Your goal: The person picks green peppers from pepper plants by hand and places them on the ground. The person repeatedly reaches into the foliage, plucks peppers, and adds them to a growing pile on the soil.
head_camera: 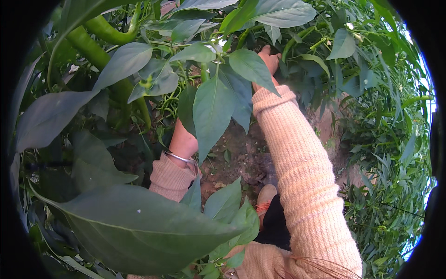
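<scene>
My right hand (270,63) reaches forward into pepper plants, its fingertips among leaves. A slender green pepper (290,46) hangs just right of those fingers; I cannot tell whether they touch anything. Of my left hand (183,140), only the wrist and lower forearm show, with a silver bangle (178,158) above the rolled cuff. Broad pepper leaves (213,111) hide its fingers and whatever they may hold. Long green peppers (89,48) hang at the upper left, beyond my left wrist.
A large leaf (139,226) blocks much of the lower left view. Bare soil (230,160) shows between my arms, and my shoe (266,198) with orange laces stands on it. Dense pepper plants (379,195) line the right side, past a strip of ground (325,125).
</scene>
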The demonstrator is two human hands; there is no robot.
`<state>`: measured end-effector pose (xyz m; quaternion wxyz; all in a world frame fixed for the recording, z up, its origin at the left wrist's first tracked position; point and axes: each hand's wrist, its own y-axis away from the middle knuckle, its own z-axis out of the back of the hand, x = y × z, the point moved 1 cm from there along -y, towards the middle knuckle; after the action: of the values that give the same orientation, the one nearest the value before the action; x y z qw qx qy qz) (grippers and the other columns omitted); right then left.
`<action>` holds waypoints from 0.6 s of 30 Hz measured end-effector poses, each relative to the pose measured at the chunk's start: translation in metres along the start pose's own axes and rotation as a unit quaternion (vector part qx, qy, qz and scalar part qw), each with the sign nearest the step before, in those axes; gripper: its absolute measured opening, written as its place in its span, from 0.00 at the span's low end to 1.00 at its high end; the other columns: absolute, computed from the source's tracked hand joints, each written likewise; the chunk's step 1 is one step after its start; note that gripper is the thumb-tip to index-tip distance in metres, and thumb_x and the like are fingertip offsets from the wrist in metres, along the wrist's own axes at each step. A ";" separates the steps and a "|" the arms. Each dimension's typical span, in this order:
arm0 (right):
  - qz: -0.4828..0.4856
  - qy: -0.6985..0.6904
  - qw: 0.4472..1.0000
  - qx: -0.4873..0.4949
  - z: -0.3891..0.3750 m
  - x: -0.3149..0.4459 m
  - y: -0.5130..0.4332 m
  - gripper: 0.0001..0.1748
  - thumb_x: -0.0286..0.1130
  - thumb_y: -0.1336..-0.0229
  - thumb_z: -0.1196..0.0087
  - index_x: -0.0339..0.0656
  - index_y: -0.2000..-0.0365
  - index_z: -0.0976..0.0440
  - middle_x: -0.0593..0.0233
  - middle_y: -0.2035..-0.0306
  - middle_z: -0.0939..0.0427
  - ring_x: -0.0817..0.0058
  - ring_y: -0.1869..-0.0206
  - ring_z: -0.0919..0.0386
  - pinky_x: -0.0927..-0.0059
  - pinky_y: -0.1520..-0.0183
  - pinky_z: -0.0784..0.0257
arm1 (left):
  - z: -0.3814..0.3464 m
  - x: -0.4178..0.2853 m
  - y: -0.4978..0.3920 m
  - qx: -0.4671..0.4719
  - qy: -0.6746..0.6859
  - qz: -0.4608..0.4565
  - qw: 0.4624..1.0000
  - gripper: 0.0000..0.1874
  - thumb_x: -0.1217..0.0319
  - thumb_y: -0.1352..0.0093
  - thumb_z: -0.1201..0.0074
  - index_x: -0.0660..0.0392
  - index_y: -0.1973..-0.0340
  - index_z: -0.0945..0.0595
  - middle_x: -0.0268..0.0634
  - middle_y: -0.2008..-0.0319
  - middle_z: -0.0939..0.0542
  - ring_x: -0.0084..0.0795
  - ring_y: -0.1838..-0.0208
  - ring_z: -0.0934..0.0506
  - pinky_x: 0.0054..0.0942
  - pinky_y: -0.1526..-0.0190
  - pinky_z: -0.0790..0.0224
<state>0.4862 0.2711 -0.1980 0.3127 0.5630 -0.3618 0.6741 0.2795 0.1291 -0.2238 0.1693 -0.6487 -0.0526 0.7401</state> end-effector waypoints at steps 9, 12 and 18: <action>0.084 -0.085 0.991 0.057 0.021 -0.003 -0.013 0.23 0.33 0.41 0.46 0.30 0.49 0.34 0.49 0.51 0.26 0.61 0.52 0.28 0.66 0.47 0.35 | -0.002 0.006 0.005 0.001 0.185 0.166 0.969 0.12 0.64 0.32 0.45 0.60 0.60 0.19 0.27 0.74 0.26 0.16 0.76 0.33 0.20 0.75 0.40; 0.116 -0.072 0.987 0.082 0.021 -0.018 -0.012 0.19 0.32 0.41 0.46 0.29 0.54 0.30 0.50 0.56 0.24 0.60 0.56 0.26 0.65 0.50 0.34 | -0.002 0.018 0.007 -0.005 0.208 0.180 0.961 0.12 0.63 0.32 0.45 0.59 0.60 0.19 0.26 0.75 0.27 0.15 0.79 0.35 0.19 0.78 0.42; 0.078 -0.106 0.978 0.161 0.030 -0.033 -0.003 0.14 0.35 0.39 0.49 0.31 0.66 0.29 0.56 0.71 0.26 0.69 0.73 0.25 0.67 0.68 0.30 | -0.002 0.032 0.010 -0.019 0.183 0.161 0.970 0.12 0.63 0.32 0.45 0.57 0.59 0.19 0.25 0.77 0.29 0.14 0.79 0.35 0.18 0.78 0.43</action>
<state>0.5100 0.2474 -0.2270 0.1242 0.6446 -0.3219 0.6823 0.2767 0.1296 -0.2571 0.0422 -0.7759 0.0706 0.6254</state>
